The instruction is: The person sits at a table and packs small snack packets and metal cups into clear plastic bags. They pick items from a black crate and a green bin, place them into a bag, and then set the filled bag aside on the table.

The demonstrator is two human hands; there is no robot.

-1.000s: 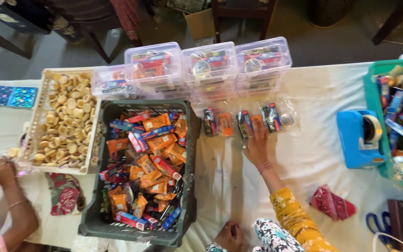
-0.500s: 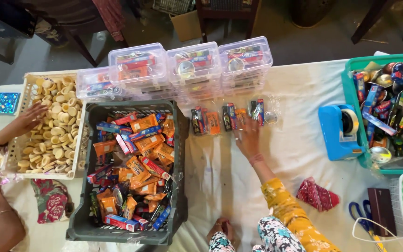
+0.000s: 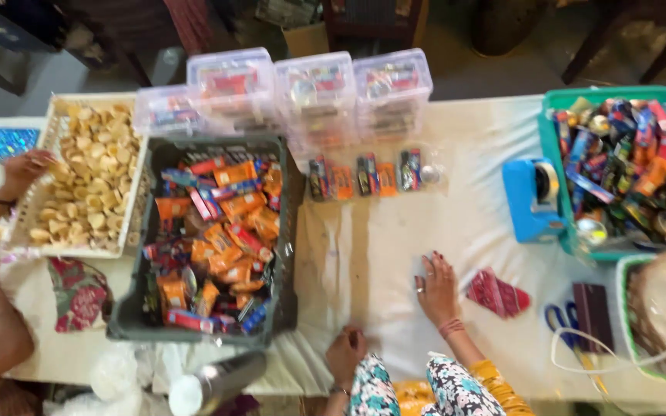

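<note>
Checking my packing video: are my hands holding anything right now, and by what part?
Nothing is held. The right hand lies flat and open on the white tablecloth; the left hand rests curled at the table's near edge, apparently empty.

Motion blur smears the wrappers in the grey crate (image 3: 287, 231); the basket (image 3: 660, 370) is cut off.

1 head-worn camera looks steeply down from above the near edge of a cloth-covered table (image 3: 379, 254), facing across it toward the floor and chair legs beyond the far side. It stands at arm's reach, wide enough to span the white basket (image 3: 134, 192) at left and the green bin (image 3: 553, 146) at right; the frame is slightly blurred.
</note>
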